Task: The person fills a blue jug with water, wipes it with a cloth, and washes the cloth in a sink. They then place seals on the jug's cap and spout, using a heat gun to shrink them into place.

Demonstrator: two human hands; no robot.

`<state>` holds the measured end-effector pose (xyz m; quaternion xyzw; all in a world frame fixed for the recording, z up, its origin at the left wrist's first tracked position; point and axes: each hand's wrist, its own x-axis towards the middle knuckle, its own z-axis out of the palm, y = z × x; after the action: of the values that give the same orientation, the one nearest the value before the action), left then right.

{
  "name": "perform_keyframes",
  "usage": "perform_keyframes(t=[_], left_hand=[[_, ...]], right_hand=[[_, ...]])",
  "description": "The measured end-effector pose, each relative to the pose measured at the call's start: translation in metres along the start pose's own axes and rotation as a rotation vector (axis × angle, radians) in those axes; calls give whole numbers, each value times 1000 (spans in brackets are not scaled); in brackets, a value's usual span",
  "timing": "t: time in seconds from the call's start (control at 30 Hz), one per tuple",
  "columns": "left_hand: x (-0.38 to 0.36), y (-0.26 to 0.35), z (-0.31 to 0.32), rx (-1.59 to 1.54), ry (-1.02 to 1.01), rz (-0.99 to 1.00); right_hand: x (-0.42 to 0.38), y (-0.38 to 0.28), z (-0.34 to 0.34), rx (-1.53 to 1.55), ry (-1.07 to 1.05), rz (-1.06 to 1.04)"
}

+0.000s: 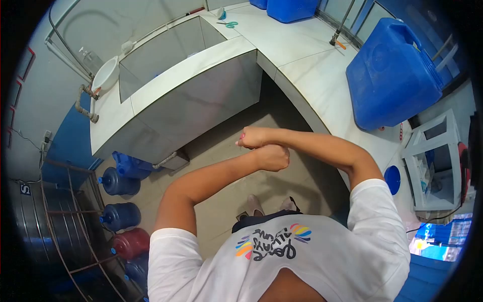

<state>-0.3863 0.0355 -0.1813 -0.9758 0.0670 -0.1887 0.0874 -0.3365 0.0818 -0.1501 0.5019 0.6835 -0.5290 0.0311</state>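
My left hand (274, 158) is closed in a fist in front of my body. Just beyond it, my right hand (255, 137) is closed too, with small pink spots at its fingertips. My forearms cross at the wrists, the right one lying past the left, and the two hands touch or nearly touch. Nothing shows in either hand, though the inner sides of the fingers are hidden. Below them is the tiled floor (221, 189). A white printed shirt (322, 251) covers my torso.
A white tiled counter (302, 68) with a sink basin (166, 48) curves ahead. On it are a blue jerrycan (392, 75), green scissors (229, 24) and a white bowl (106, 74). Water jugs (121, 216) line the left floor by a metal rack (73, 211). A plastic drawer unit (435, 161) stands right.
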Motion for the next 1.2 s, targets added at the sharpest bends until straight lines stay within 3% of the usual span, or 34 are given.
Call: perform_keyframes(t=[0.07,0.1,0.17,0.4,0.43,0.47,0.5,0.57,0.63,0.7,0.73,0.8,0.83,0.9,0.93,0.97,1.03,1.07,1.1,1.13,1.17,1.2], left_hand=[[6,-1,19,-143,-645,-61],[3,2,46,-148,-644,-60],[-11,9,112,-481,-487,-492],[-26,21,157,-966,-206,-641],[-19,15,135,-960,-207,-631],[-12,11,114,-578,-366,-290],[-6,5,88,-184,-499,51],[-20,-13,56,-288,-58,-56],[-13,-20,-20,-330,343,-545],[-10,-25,4,-492,939,-1014],[-10,-29,11,-501,936,-1010],[-18,-43,24,-1610,1066,-1513],[-25,-49,32,-1615,1064,-1503],[-47,-68,59,-2459,541,-1292],[-65,-79,101,-2839,428,-939],[-50,-74,91,-2839,424,-932],[-3,-57,51,-2104,904,-1851],[14,-50,47,-1897,857,-1704],[35,-47,42,-1899,846,-1683],[60,-43,35,-1971,737,-1450],[85,-39,29,-2023,624,-1215],[110,-35,19,-2030,610,-1189]], right_hand=[[17,16,15,-248,209,5],[28,28,23,-245,205,9],[50,52,37,-229,266,51],[81,104,53,-209,440,84],[81,109,43,-6,394,220],[79,116,32,198,343,352],[69,128,18,493,278,303],[28,139,-10,986,233,168],[-23,133,-33,1328,228,-39],[-62,114,-39,1496,206,-274],[-70,111,-42,1461,281,-322],[-88,103,-49,1418,364,-370],[-101,95,-54,1293,449,-369],[-125,88,-66,1158,540,-371],[-137,88,-74,1039,569,-283],[-147,92,-81,921,596,-197],[-158,103,-92,922,643,-147],[-162,109,-97,738,670,-151],[-168,114,-104,552,698,-150],[-175,107,-105,429,741,-178],[-184,102,-104,316,777,-74],[-212,69,-99,383,726,25]])
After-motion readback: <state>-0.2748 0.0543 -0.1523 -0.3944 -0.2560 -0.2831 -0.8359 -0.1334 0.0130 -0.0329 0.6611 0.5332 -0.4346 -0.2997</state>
